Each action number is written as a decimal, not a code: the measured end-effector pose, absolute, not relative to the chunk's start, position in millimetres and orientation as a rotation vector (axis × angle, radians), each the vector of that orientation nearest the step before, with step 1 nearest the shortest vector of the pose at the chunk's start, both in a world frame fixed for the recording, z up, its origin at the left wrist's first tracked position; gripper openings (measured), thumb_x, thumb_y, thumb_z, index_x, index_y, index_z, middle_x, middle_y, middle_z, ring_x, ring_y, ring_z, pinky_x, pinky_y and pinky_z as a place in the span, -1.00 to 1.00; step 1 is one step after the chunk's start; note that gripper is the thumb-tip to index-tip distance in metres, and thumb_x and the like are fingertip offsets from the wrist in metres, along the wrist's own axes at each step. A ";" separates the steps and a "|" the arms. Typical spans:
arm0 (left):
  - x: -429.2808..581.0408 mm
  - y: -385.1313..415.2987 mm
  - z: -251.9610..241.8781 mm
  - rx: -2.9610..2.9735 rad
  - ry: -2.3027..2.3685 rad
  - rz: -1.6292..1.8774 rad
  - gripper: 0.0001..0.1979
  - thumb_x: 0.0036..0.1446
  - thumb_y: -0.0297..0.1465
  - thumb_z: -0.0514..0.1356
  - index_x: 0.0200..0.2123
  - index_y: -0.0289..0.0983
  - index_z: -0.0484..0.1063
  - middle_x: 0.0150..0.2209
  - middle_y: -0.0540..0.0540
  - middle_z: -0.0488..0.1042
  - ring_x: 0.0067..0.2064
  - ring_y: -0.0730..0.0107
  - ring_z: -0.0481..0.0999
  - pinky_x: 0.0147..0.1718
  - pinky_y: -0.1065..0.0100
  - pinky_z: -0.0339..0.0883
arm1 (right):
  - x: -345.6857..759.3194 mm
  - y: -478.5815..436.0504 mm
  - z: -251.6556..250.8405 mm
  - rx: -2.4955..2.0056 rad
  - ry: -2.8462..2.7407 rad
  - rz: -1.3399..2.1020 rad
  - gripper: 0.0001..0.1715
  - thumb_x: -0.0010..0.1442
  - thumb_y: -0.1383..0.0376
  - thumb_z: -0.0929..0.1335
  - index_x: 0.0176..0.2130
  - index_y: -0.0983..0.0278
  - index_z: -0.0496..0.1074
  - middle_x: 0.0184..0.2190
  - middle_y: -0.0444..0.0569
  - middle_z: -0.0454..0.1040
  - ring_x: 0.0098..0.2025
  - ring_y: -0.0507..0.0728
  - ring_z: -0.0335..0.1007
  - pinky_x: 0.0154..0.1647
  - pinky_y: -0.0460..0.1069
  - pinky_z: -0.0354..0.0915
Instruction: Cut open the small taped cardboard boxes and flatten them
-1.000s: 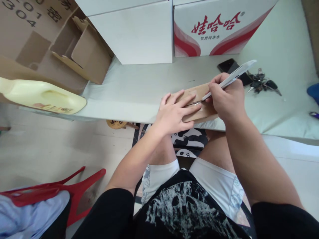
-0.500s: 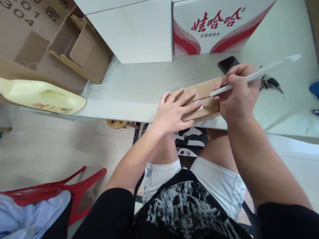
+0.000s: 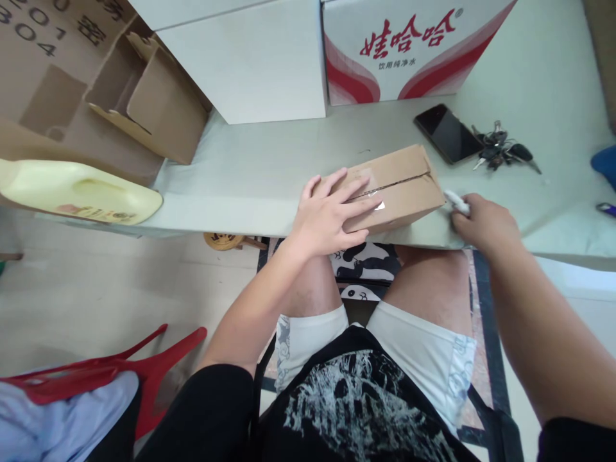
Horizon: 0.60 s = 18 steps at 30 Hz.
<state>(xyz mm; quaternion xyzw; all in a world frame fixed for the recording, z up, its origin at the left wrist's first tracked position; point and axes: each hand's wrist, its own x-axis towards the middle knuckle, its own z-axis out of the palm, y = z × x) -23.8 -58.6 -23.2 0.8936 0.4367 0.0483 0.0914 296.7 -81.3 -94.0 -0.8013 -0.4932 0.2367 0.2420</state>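
Observation:
A small brown cardboard box lies at the near edge of a pale table, with a slit running along its top seam. My left hand rests flat on the box's left end, fingers spread. To the right of the box, my right hand is down at the table edge, closed round a white knife whose tip alone sticks out toward the box.
A black phone and a bunch of keys lie behind the box. A white carton and a red-printed carton stand at the back. Open brown cartons and a yellow jug are at left; a red chair is on the floor.
My right hand drew the white knife rightward along the box's top seam, then dropped off the box to the table edge at its right. The left hand stayed on the box.

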 end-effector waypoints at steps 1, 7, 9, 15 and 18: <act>-23.7 -58.2 -23.1 2.653 1.297 0.144 -0.40 0.19 -0.08 0.30 0.31 0.25 0.40 0.49 0.14 0.22 0.53 -0.15 0.09 0.45 -0.24 -0.07 | 296.6 -84.0 -96.8 -2.192 -1.371 0.639 -0.75 -0.13 0.35 0.44 -0.45 0.09 0.32 -0.51 -0.16 0.05 -0.47 0.09 -0.16 -0.24 0.16 -0.06; -24.2 -57.4 -25.1 2.635 1.293 0.218 -0.40 0.15 -0.09 0.33 0.29 0.22 0.43 0.47 0.10 0.28 0.51 -0.18 0.13 0.44 -0.25 -0.06 | 287.4 -84.0 -101.7 -2.345 -1.610 0.330 -0.58 0.17 0.22 0.31 0.00 0.22 0.55 -0.15 0.21 0.38 -0.09 0.37 0.39 -0.02 0.25 0.25; -24.5 -57.5 -26.2 2.636 1.288 0.231 -0.40 0.15 -0.10 0.33 0.28 0.22 0.44 0.47 0.11 0.28 0.51 -0.17 0.14 0.44 -0.25 -0.06 | 282.0 -81.9 -97.8 -2.195 -1.636 0.268 -0.51 0.20 0.20 0.27 0.03 0.31 0.56 -0.06 0.31 0.46 0.03 0.41 0.43 0.09 0.28 0.30; -24.7 -55.9 -27.6 2.620 1.285 0.262 -0.41 0.14 -0.11 0.35 0.26 0.25 0.45 0.46 0.14 0.29 0.51 -0.16 0.13 0.45 -0.24 -0.07 | 251.2 -73.9 -72.7 -1.488 -1.669 0.153 -0.75 0.19 0.23 0.32 -0.14 0.20 0.52 -0.16 0.10 0.54 -0.06 0.25 0.48 -0.01 0.17 0.42; -24.9 -55.2 -27.4 2.618 1.275 0.259 -0.42 0.14 -0.13 0.36 0.26 0.24 0.46 0.46 0.14 0.29 0.51 -0.16 0.14 0.45 -0.24 -0.08 | 236.0 -69.3 -73.7 -1.406 -1.737 0.172 -0.78 0.21 0.25 0.35 -0.13 0.18 0.51 -0.13 0.08 0.48 -0.02 0.26 0.46 0.09 0.24 0.41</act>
